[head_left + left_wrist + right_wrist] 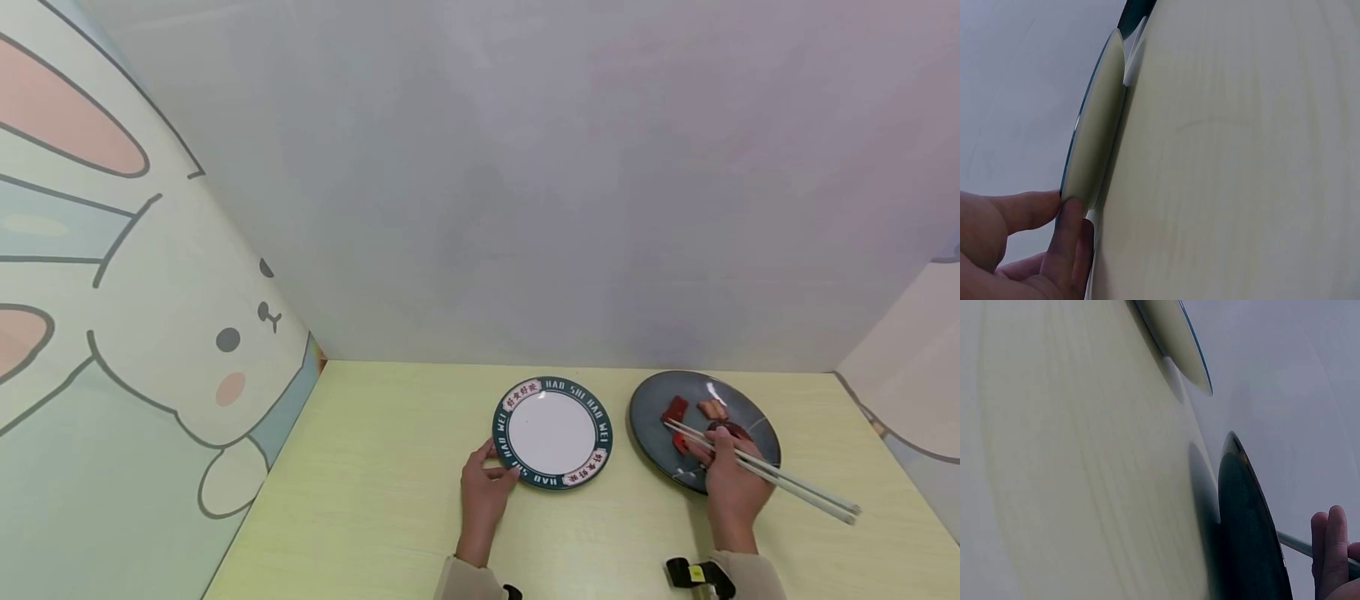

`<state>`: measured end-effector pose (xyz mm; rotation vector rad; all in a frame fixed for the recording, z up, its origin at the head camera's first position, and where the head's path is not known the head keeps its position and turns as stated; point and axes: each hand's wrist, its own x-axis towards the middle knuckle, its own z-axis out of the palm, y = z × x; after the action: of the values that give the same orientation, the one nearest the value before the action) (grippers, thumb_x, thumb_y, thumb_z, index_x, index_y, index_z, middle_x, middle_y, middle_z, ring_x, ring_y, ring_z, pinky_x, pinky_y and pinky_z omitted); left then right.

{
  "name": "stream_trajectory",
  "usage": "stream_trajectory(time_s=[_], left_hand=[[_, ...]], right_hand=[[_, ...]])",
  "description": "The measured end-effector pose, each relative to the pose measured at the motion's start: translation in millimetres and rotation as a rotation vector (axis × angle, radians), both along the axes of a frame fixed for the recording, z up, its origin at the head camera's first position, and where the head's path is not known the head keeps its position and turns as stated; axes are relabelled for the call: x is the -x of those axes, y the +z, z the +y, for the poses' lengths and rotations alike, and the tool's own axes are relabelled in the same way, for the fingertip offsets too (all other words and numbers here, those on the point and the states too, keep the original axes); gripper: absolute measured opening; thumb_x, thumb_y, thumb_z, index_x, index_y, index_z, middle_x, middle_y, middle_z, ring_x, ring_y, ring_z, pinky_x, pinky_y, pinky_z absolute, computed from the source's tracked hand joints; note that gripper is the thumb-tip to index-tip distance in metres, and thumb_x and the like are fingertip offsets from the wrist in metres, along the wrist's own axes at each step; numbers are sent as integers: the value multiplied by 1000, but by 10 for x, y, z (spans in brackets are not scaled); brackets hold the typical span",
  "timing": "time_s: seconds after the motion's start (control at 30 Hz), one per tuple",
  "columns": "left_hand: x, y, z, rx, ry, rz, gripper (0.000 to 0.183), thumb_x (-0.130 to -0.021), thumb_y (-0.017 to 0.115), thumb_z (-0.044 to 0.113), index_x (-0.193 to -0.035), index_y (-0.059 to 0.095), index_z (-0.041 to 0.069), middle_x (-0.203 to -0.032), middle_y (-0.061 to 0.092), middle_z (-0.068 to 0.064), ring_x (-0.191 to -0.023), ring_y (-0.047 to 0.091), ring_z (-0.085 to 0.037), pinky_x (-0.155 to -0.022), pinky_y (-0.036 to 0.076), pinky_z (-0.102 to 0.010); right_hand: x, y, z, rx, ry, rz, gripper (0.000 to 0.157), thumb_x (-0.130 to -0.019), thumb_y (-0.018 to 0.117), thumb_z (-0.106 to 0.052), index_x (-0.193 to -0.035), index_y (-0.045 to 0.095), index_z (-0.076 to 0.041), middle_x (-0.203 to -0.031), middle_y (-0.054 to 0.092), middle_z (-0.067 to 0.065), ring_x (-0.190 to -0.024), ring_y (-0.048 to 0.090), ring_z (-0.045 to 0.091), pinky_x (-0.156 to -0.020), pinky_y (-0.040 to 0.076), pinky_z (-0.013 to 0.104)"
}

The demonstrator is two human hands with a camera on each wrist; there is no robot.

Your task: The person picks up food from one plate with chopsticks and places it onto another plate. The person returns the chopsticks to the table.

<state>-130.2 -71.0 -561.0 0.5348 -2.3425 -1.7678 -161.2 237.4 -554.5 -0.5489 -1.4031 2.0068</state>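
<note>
My left hand pinches the near left rim of a white plate with a dark green lettered border. In the left wrist view the thumb and fingers meet at that rim. My right hand holds a pair of pale chopsticks over a dark plate. Their tips reach a dark red food piece; whether they grip it I cannot tell. A bright red piece and a pinkish striped piece lie on the dark plate. Another dark red piece is partly hidden by the hand.
Both plates are on a pale wooden table, side by side with a gap between them. A grey wall rises behind the table. At the left stands a panel with a cartoon rabbit, and another panel is at the right.
</note>
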Motion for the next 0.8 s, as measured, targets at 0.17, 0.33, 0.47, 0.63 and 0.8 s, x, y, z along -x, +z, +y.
stream_trajectory(time_s=[0.17,0.33,0.47,0.63,0.8], left_hand=[[2,-3,5,-6,0,2,64,-84,82,-5,-143,59,-7,-118,64,-13,-84,66,-15,-66,54,-26],[4,-4,9,-7,-1,5,64,-84,82,-5,-143,59,-7,-119,64,-13,-83,66,-14,-65,54,-25],[5,-3,12,-7,0,-4,64,-84,82,-4,-144,59,-6,-119,64,-13,-84,66,-14,-66,54,-25],[3,0,10,-1,1,-14,64,-84,82,-4,-144,58,-6,-120,64,-13,-85,66,-15,-65,54,-25],[5,-10,4,5,2,-13,64,-84,82,-4,-144,59,-6,-119,64,-13,-85,66,-16,-66,54,-26]], right_hand=[[11,-3,5,-30,-6,-16,15,-102,66,-4,-91,77,-3,-78,74,-4,-58,73,6,-58,57,19],[23,14,9,-32,2,-21,19,-101,68,-3,-85,78,-8,-76,75,-5,-58,73,6,-58,57,19],[27,24,6,-33,3,-27,21,-101,67,-2,-84,78,-7,-72,74,-5,-56,73,6,-56,56,19],[18,25,-8,-70,-4,-56,19,-101,68,-4,-85,77,-7,-70,74,-7,-54,71,4,-55,56,17],[9,11,-22,-73,8,-54,19,-103,66,-5,-86,76,-9,-70,74,-7,-55,72,4,-54,56,18]])
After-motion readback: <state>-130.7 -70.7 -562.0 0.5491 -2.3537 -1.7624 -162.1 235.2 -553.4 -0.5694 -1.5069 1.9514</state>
